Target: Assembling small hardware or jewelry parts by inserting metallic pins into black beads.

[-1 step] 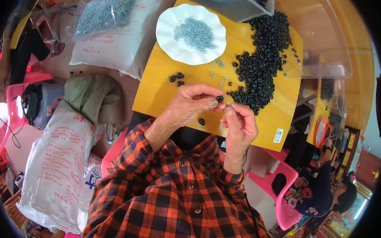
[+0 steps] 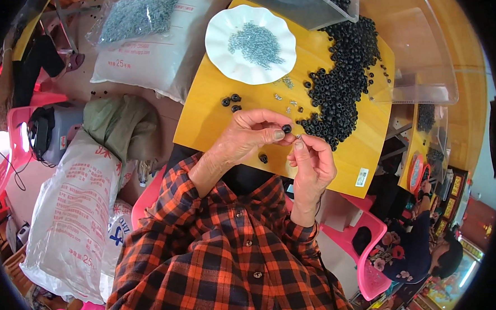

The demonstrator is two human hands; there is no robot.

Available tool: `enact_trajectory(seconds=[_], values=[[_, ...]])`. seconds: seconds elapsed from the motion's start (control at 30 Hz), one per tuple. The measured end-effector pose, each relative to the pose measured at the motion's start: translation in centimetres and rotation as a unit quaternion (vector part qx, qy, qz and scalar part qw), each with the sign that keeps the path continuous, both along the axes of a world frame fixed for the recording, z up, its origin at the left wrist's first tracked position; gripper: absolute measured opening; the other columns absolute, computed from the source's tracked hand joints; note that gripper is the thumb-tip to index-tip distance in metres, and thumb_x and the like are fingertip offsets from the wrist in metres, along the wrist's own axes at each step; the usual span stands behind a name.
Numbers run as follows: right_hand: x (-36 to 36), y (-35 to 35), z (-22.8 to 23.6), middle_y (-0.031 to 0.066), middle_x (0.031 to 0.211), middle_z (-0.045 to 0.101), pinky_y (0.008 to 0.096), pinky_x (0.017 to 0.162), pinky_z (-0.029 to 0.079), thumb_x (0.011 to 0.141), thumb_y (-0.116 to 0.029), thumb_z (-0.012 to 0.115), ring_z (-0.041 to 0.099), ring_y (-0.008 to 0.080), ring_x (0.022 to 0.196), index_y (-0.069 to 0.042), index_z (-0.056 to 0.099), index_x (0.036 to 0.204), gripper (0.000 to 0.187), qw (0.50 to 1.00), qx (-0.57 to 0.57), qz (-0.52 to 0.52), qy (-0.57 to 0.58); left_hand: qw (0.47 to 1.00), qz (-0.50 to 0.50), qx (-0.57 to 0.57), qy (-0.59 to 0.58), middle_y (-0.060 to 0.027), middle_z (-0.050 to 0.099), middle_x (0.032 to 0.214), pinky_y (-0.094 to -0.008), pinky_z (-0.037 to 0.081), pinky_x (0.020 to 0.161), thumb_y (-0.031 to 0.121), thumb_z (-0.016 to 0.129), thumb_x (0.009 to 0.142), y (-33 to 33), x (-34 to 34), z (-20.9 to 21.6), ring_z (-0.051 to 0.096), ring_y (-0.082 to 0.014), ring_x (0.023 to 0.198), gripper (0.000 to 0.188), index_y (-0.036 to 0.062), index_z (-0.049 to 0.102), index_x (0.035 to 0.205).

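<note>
Between the thumb and forefinger of my left hand [image 2: 252,133] is a small round black part [image 2: 286,129]. My right hand [image 2: 312,160], close beside it over the table's near edge, pinches a tiny silvery metal piece [image 2: 298,136]. The fingertips of both hands almost meet. A loose black part [image 2: 263,158] lies just below my left hand, and three more black parts [image 2: 235,98] sit to its upper left. Beyond my hands, a few silvery pieces [image 2: 278,96] are scattered on the yellow table [image 2: 201,124].
A heap of black ring-shaped parts [image 2: 340,88] covers the table's right side, under a tipped clear bin [image 2: 299,6]. A scalloped white plate [image 2: 220,55] holds silvery pieces. White sacks [image 2: 66,220] stand at left. Another person [image 2: 409,242] sits at right near a pink chair [image 2: 375,272].
</note>
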State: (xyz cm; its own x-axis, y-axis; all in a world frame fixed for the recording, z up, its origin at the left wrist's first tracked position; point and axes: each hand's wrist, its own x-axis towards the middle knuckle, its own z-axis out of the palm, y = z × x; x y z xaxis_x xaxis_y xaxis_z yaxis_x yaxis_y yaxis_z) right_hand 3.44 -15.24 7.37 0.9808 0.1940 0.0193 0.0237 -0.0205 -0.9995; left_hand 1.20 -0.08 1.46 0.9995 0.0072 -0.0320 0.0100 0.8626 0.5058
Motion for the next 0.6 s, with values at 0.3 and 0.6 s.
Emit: enact_trajectory(seconds=[0.3, 0.6], values=[[-1.0, 0.8, 0.8, 0.0072, 0.092, 0.065, 0.0193, 0.058, 0.045, 0.088, 0.001, 0.065, 0.058, 0.0075, 0.066, 0.0, 0.063, 0.101, 0.012, 0.999, -0.017, 0.022, -0.016, 0.999, 0.019, 0.019, -0.026, -0.0029, 0.063, 0.096, -0.0254, 0.052, 0.082, -0.006, 0.067, 0.084, -0.1, -0.6, -0.6, 0.06, -0.0106, 0.087, 0.025, -0.0006, 0.067, 0.108], [-2.2, 0.6, 0.9, 0.0067, 0.092, 0.065, 0.0196, 0.057, 0.045, 0.089, -0.001, 0.065, 0.058, 0.0083, 0.065, 0.0, 0.063, 0.1, 0.012, 0.998, -0.038, 0.015, -0.053, 0.999, 0.007, -0.027, -0.029, -0.0098, 0.063, 0.111, -0.0326, 0.053, 0.088, -0.002, 0.065, 0.088, -0.5, -1.8, -0.2, 0.062, -0.0178, 0.1, 0.023, -0.0004, 0.067, 0.111]])
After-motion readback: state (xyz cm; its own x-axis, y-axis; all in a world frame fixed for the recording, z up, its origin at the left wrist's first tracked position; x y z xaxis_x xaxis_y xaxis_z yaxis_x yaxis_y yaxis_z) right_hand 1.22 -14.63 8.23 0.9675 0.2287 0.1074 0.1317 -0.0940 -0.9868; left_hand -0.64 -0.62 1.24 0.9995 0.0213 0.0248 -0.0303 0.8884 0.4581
